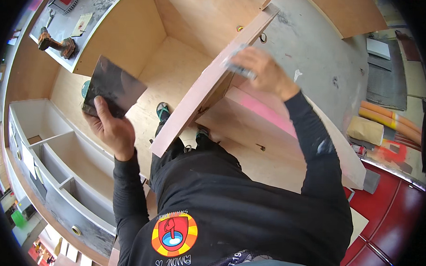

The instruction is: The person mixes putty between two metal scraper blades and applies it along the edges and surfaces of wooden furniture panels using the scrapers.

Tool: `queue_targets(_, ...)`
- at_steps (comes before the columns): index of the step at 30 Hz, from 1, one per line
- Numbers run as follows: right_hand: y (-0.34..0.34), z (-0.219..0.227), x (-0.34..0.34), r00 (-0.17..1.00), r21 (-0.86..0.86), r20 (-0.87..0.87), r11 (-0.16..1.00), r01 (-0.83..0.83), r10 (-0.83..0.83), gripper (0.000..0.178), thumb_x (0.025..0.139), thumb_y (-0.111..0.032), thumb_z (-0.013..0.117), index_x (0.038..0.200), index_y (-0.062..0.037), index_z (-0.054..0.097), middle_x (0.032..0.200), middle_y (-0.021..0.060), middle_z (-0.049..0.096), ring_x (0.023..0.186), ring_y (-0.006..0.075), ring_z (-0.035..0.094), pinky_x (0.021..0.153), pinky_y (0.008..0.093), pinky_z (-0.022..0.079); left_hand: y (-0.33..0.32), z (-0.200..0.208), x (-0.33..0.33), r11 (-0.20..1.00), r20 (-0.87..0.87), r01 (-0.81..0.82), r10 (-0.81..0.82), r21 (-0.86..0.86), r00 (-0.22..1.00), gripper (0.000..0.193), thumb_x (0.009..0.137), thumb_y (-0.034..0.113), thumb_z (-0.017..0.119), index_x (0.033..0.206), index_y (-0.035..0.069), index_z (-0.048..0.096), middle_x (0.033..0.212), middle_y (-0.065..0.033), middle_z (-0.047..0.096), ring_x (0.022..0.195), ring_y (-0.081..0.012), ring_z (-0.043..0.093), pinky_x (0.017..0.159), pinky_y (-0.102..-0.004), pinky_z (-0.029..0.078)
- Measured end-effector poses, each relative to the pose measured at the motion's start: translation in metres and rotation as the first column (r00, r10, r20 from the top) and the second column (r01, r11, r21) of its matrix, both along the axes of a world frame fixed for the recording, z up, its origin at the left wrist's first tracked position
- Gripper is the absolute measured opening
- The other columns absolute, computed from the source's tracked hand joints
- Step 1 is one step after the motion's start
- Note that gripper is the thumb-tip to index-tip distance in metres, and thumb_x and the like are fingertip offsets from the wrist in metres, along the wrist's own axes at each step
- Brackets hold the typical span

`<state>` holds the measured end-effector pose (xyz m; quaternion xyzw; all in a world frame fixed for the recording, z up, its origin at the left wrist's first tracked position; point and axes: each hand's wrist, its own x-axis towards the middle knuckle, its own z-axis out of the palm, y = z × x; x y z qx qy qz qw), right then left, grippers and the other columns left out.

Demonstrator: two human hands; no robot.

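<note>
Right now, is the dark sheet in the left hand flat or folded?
Flat: the dark sheet in the left hand shows straight edges, no fold.

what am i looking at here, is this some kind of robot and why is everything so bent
No robot here: these are a person's two bare hands. The single picture comes from a wide fisheye camera on the person's head, looking down, so straight edges curve near the rim. The left hand holds a dark, flat, square plate. The right hand grips a grey tool, too blurred to name, at a long pale pink strip; whether it touches is unclear. At upper left, an orange and black power drill and a round tub sit on a grey surface.
</note>
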<state>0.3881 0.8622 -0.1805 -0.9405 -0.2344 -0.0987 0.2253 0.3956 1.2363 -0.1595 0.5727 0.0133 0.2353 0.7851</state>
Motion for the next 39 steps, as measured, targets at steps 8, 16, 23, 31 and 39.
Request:
queue_targets(8, -0.084, -0.023, 0.071, 0.998, -0.318, -0.066, 0.948, -0.014, -0.007, 0.056, 0.068, 0.011, 0.056, 0.119, -0.0114, 0.066, 0.128, 0.0063, 0.061, 0.124, 0.0271, 0.053, 0.102, 0.0404, 0.041, 0.078, -0.048, -0.029, 0.98, -0.407, -0.201, 0.187, 0.01, 0.894, 0.027, 0.099, 0.019, 0.056, 0.122, 0.005, 0.054, 0.116, -0.0099, 0.064, 0.101, -0.0212, 0.064, 0.088, -0.0332, 0.053)
queue_targets(16, -0.083, -0.026, 0.083, 0.995, -0.315, -0.093, 0.947, -0.064, 0.036, 0.056, 0.068, 0.01, 0.056, 0.118, -0.0113, 0.065, 0.128, 0.0061, 0.061, 0.124, 0.0256, 0.053, 0.102, 0.0403, 0.041, 0.136, -0.067, -0.086, 0.96, -0.536, -0.265, 0.27, 0.089, 0.8, 0.043, 0.101, 0.015, 0.048, 0.141, 0.006, 0.039, 0.132, -0.0127, 0.055, 0.114, -0.0264, 0.06, 0.091, -0.0387, 0.054)
queue_targets(23, -0.082, -0.031, 0.084, 0.992, -0.327, -0.123, 0.944, -0.041, 0.001, 0.057, 0.066, 0.01, 0.057, 0.118, -0.0112, 0.065, 0.128, 0.0068, 0.061, 0.124, 0.0255, 0.053, 0.103, 0.0413, 0.04, 0.159, -0.085, -0.102, 0.961, -0.56, -0.276, 0.243, 0.026, 0.792, 0.039, 0.101, 0.016, 0.047, 0.139, 0.005, 0.042, 0.13, -0.0122, 0.056, 0.114, -0.0257, 0.06, 0.094, -0.0387, 0.053)
queue_targets(31, -0.093, -0.016, 0.038, 0.985, -0.346, -0.172, 0.934, -0.087, 0.028, 0.058, 0.064, 0.011, 0.058, 0.117, -0.0107, 0.066, 0.127, 0.0079, 0.063, 0.124, 0.0271, 0.054, 0.102, 0.0416, 0.041, 0.18, -0.094, -0.122, 0.943, -0.596, -0.331, 0.288, 0.039, 0.749, 0.036, 0.102, 0.017, 0.047, 0.136, 0.005, 0.043, 0.128, -0.0125, 0.057, 0.112, -0.0257, 0.061, 0.091, -0.0385, 0.055)
queue_targets(39, -0.089, -0.02, 0.07, 0.999, -0.312, -0.046, 0.95, -0.034, 0.021, 0.051, 0.069, 0.007, 0.059, 0.116, -0.0123, 0.067, 0.126, 0.0056, 0.062, 0.123, 0.0267, 0.054, 0.098, 0.0409, 0.042, 0.179, -0.097, -0.12, 0.962, -0.586, -0.273, 0.226, 0.007, 0.778, 0.038, 0.102, 0.019, 0.048, 0.137, 0.005, 0.043, 0.129, -0.0124, 0.057, 0.111, -0.0257, 0.061, 0.091, -0.038, 0.055)
